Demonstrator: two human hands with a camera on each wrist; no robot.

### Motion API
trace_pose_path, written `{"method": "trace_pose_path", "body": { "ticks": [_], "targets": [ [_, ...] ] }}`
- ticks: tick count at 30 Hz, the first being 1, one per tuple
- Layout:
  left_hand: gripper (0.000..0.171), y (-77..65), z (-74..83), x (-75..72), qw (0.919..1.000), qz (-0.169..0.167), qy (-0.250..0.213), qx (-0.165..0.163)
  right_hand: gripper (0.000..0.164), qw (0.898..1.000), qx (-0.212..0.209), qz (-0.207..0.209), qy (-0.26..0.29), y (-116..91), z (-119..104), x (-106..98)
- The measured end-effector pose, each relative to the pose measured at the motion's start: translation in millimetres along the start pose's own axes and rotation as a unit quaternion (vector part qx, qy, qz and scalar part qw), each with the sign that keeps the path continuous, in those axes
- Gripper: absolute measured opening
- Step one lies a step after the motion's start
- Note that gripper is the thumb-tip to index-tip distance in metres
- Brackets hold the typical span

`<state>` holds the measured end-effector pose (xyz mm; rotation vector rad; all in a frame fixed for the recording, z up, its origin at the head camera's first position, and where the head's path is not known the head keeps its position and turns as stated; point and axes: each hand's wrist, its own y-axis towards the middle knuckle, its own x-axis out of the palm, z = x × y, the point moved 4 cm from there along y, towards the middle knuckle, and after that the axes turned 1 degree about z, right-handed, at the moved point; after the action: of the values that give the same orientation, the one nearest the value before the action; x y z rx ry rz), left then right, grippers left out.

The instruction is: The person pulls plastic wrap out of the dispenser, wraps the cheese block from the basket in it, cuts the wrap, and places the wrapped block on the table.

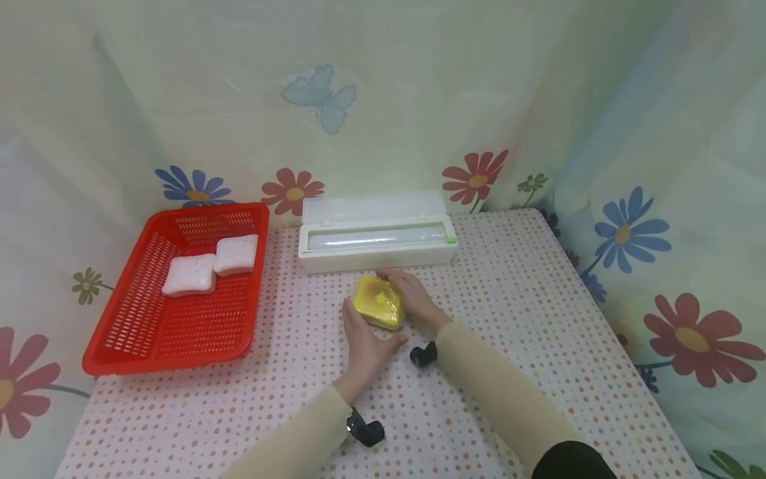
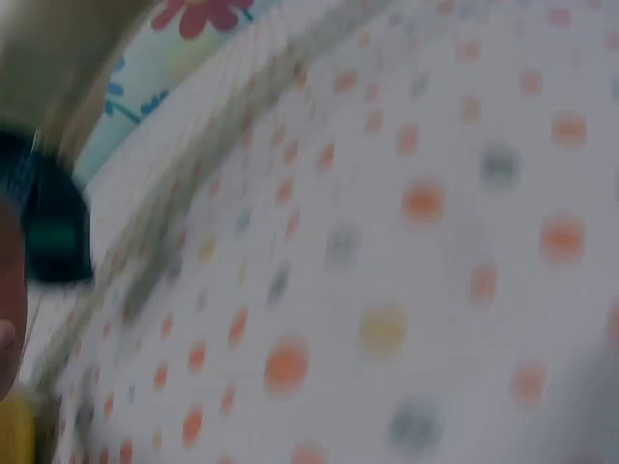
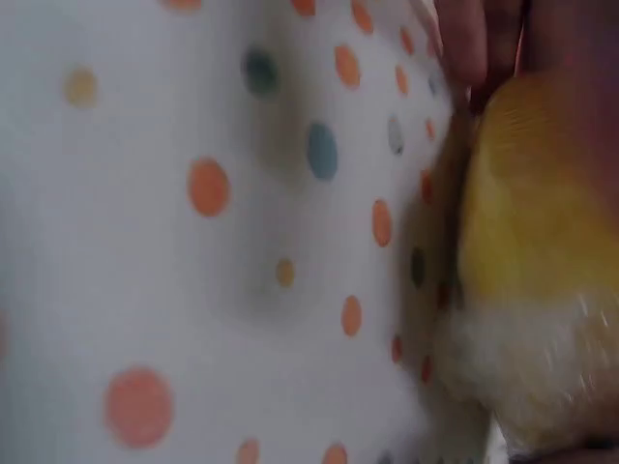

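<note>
Yellow film-wrapped block looks light, soft, slick, best held at 3 and 9 o'clock; left hand spread at 8, right hand at 2, can't tell if pinching

Premises: a screened-off tabletop workspace; whether home or studio cannot be determined. Evidence: pale green, flower- and butterfly-printed sheeting hangs behind and along both sides of the rectangular, white, multicoloured-dotted table.

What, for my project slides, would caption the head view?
Left hand and right hand frame a film-wrapped yellow sponge before an open cling-film dispenser.
</note>
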<state>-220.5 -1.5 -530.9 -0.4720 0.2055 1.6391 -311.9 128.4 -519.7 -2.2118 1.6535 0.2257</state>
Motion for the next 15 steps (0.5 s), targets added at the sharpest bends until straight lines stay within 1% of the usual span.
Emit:
{"method": "trace_pose_path", "body": {
  "ticks": [2, 5, 7, 9, 12, 14, 15],
  "targets": [
    [0.137, 10.7, -1.1, -5.6, 0.9994, -0.021, 0.026, 0.012, 0.050, 1.000, -0.001, -0.020, -0.011, -7, -2, -3],
    [0.135, 27.4, -3.3, -16.1, 0.9962, -0.057, 0.058, 0.030, 0.063, 0.998, -0.005, -0.062, -0.014, -19, -1, -11],
    [0.133, 36.3, -4.8, -23.2, 0.9913, -0.093, 0.084, 0.040, 0.072, 0.996, -0.017, -0.089, -0.024, -28, 0, -17],
    [0.130, 43.3, -5.0, -29.9, 0.9840, -0.133, 0.106, 0.053, 0.085, 0.993, -0.019, -0.106, -0.038, -38, 1, -22],
    [0.124, 51.7, -2.7, -38.6, 0.9699, -0.190, 0.129, 0.080, 0.095, 0.991, -0.014, -0.110, -0.080, -53, 5, -27],
    [0.120, 55.7, 0.2, -43.7, 0.9627, -0.219, 0.126, 0.095, 0.095, 0.989, -0.012, -0.098, -0.109, -63, 7, -29],
    [0.118, 57.0, 1.2, -45.6, 0.9599, -0.233, 0.120, 0.100, 0.094, 0.988, -0.018, -0.090, -0.126, -68, 7, -30]
  ]
}}
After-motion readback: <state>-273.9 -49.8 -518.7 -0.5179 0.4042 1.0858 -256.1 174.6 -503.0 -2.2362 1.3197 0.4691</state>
